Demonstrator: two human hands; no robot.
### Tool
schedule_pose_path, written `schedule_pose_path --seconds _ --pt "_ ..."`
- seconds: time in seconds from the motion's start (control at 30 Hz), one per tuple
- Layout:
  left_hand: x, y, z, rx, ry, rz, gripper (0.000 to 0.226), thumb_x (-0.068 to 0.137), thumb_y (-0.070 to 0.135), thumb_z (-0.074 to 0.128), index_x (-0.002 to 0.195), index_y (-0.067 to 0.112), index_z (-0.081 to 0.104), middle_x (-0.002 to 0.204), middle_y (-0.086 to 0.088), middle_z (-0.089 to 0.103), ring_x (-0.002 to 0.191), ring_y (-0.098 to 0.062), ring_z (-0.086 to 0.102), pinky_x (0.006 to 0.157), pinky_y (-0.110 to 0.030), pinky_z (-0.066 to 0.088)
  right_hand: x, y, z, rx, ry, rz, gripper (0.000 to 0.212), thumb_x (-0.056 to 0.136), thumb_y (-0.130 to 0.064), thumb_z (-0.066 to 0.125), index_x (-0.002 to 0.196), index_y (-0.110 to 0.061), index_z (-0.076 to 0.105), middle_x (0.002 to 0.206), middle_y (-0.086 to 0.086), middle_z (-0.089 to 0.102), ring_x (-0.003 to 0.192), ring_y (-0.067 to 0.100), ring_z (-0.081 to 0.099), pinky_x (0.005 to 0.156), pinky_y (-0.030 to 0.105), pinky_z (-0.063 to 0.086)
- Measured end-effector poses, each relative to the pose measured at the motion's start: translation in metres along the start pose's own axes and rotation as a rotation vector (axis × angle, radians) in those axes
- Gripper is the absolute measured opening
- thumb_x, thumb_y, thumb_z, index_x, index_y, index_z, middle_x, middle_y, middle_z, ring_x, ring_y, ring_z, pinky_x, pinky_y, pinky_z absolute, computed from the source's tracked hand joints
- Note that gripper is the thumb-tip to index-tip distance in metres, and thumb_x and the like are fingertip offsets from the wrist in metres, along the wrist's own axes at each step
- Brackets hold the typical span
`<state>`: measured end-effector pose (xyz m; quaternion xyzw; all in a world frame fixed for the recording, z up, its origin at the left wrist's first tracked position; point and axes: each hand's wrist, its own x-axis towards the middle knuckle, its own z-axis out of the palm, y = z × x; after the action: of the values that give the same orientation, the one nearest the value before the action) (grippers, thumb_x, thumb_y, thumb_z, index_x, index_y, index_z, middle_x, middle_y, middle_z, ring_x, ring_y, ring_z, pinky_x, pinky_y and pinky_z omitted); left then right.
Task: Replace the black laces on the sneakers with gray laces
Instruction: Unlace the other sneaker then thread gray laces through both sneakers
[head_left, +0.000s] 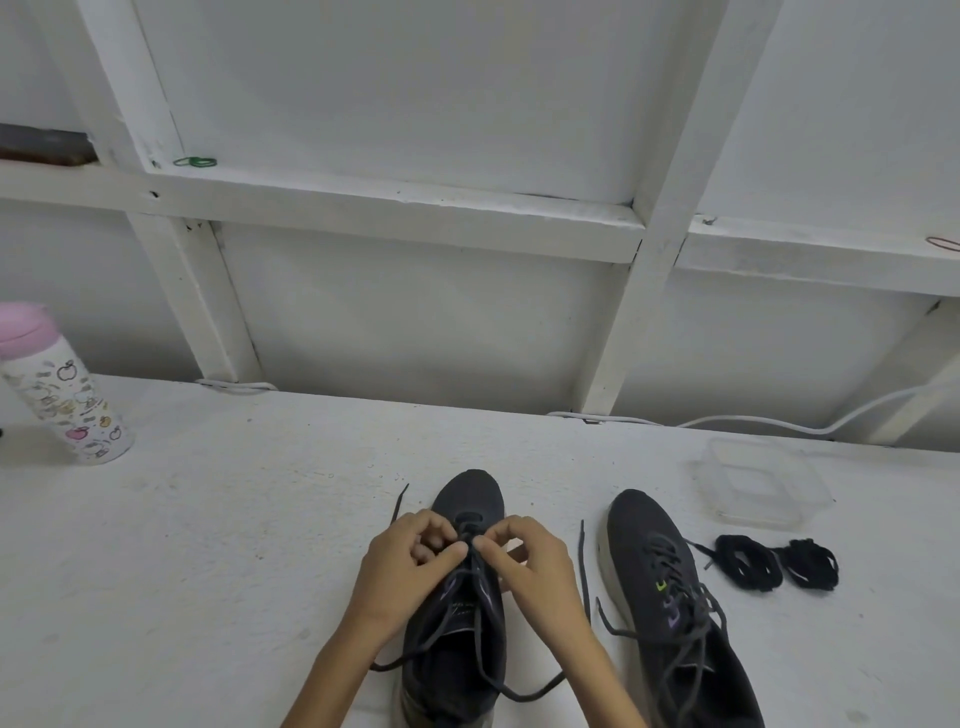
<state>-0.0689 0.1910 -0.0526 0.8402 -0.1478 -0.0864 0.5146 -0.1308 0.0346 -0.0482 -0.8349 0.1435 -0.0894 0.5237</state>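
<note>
Sneakers, two in number, dark grey, stand on the white worktop (208, 519) toward its near edge, toes pointing at the far edge. Largest item after the worktop is the right-side sneaker (670, 597), nearer the right edge, pale sole visible, fully threaded with a gray lace (691, 623) whose loose ends trail over its collar and onto the worktop. The centre sneaker (467, 623) sits just beside it, apart, with a second gray lace (498, 670) threaded through the lower eyelets; its free lengths loop out on both sides near the heel, and two lace tips lie on the worktop left and right of the toe.

Left hand (410, 561) and right hand (524, 561) meet over the centre sneaker's forward eyelets. Each hand is pinched, thumb against fingers, on the lace at that point; the thumbs nearly touch.

A clear plastic container (763, 483) rests near the far right of the worktop, beyond the right-side sneaker. A white bottle with pink lid (57, 395) and printed fruit pattern stands at the far left edge. Two bundled black laces (774, 564) lie side by side, touching, between the right-side sneaker and the right edge, just in front of the container. A white cable (779, 422) runs along the far edge.
</note>
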Motion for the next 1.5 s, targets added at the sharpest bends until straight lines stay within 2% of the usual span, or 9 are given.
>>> schedule_pose_path --seconds 0.23,0.33,0.5,0.7,0.83,0.93,1.07,1.37,1.5 --pt "0.0 0.0 0.005 -0.015 0.049 -0.033 0.01 0.081 0.023 0.074 0.074 0.03 0.07 0.082 0.011 0.068 0.071 -0.003 0.062 0.066 -0.015 0.05 0.003 -0.008 0.0 -0.29 -0.02 -0.059 0.013 0.091 -0.032 0.062 0.078 -0.028 0.058 0.092 -0.01 0.058 0.08 0.008 0.059 0.076 0.027 0.049" --pt "0.0 -0.006 0.008 -0.154 0.057 -0.109 0.013 0.085 0.014 0.067 0.073 0.02 0.066 0.079 0.003 0.066 0.068 -0.012 0.061 0.066 -0.022 0.052 0.001 -0.006 0.001 -0.207 -0.037 -0.005 0.01 0.093 -0.026 0.055 0.084 -0.021 0.055 0.093 -0.008 0.059 0.082 0.011 0.059 0.075 0.029 0.049" --pt "-0.001 -0.012 0.01 -0.334 0.033 -0.212 0.024 0.091 0.006 0.056 0.067 0.012 0.059 0.065 0.002 0.058 0.067 -0.013 0.054 0.065 -0.025 0.048 -0.005 0.002 0.006 0.038 0.003 0.131 0.012 0.092 -0.021 0.053 0.084 -0.013 0.057 0.084 0.004 0.064 0.074 0.018 0.06 0.075 0.046 0.052" --pt "0.002 -0.007 0.007 -0.077 -0.034 -0.072 0.019 0.087 0.038 0.067 0.075 0.023 0.068 0.069 0.002 0.068 0.062 -0.01 0.061 0.063 -0.024 0.051 -0.001 -0.002 0.002 -0.01 -0.004 0.038 0.013 0.087 -0.036 0.066 0.08 -0.026 0.061 0.086 -0.006 0.065 0.077 0.01 0.062 0.071 0.032 0.055" --pt "-0.003 -0.007 0.009 -0.171 -0.025 -0.059 0.017 0.091 0.027 0.065 0.076 0.019 0.066 0.073 0.001 0.068 0.068 -0.012 0.064 0.068 -0.028 0.052 -0.001 0.0 0.003 -0.033 -0.03 0.041 0.014 0.091 -0.03 0.058 0.078 -0.025 0.057 0.084 -0.004 0.063 0.072 0.01 0.06 0.069 0.035 0.051" --pt "-0.007 -0.006 0.012 -0.336 0.024 -0.124 0.02 0.092 0.016 0.062 0.073 0.011 0.063 0.063 0.002 0.061 0.061 -0.009 0.055 0.06 -0.02 0.047 -0.004 0.0 0.008 0.044 -0.009 0.099 0.017 0.095 -0.025 0.052 0.079 -0.018 0.052 0.073 -0.003 0.06 0.063 0.008 0.05 0.062 0.029 0.042" --pt "-0.005 -0.008 0.015 -0.35 0.047 -0.147 0.022 0.091 0.014 0.062 0.07 0.008 0.06 0.06 0.005 0.055 0.059 -0.008 0.05 0.058 -0.017 0.043 -0.008 -0.002 0.013 0.128 0.063 0.159 0.02 0.095 -0.018 0.051 0.077 -0.011 0.05 0.061 -0.009 0.051 0.058 0.005 0.041 0.06 0.026 0.037" --pt "-0.007 -0.007 0.016 -0.289 0.07 -0.098 0.022 0.092 0.018 0.064 0.07 0.014 0.063 0.058 0.007 0.059 0.056 -0.002 0.052 0.057 -0.015 0.043 -0.013 -0.004 0.011 0.131 0.073 0.156 0.021 0.095 -0.021 0.051 0.076 -0.014 0.05 0.063 -0.009 0.052 0.059 0.006 0.043 0.061 0.028 0.039" --pt "-0.007 -0.008 0.012 -0.296 0.124 -0.115 0.007 0.089 0.018 0.067 0.084 0.017 0.063 0.075 -0.002 0.066 0.062 -0.012 0.06 0.061 -0.02 0.05 -0.015 -0.001 0.007 0.133 0.055 0.099 0.017 0.097 -0.028 0.054 0.081 -0.02 0.054 0.078 -0.003 0.063 0.068 0.016 0.06 0.069 0.038 0.054"
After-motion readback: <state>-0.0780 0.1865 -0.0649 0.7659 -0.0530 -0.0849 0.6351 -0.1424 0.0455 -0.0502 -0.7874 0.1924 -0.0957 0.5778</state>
